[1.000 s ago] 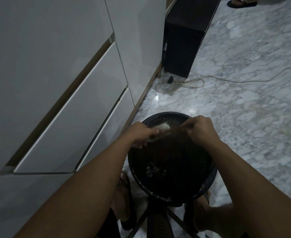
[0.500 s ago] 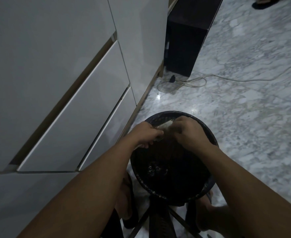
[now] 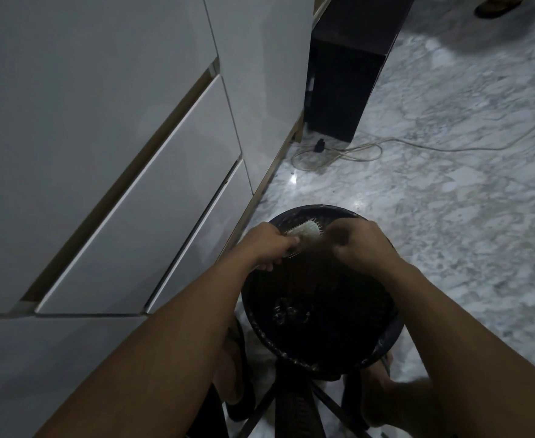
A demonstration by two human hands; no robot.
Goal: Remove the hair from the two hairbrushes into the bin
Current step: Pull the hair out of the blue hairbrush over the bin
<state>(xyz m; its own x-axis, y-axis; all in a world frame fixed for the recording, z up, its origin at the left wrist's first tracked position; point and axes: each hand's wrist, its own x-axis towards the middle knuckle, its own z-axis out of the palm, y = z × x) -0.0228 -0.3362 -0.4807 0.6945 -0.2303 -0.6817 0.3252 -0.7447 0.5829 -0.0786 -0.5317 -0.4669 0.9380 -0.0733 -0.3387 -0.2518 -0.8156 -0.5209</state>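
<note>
Over the bin point(image 3: 383, 349), left hand point(image 3: 267, 245) grips hairbrush point(image 3: 305, 233); right hand point(image 3: 359, 245) pinches hair point(image 3: 319, 249).

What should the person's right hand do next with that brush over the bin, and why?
Probably pull away from the brush and let go over the bin. The left hand grips the brush above the bin's opening, and the right hand is curled beside its bristles, seemingly pinching hair, though that is too dark to confirm.

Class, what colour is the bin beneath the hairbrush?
Black; the bin shows best in the head view.
</note>
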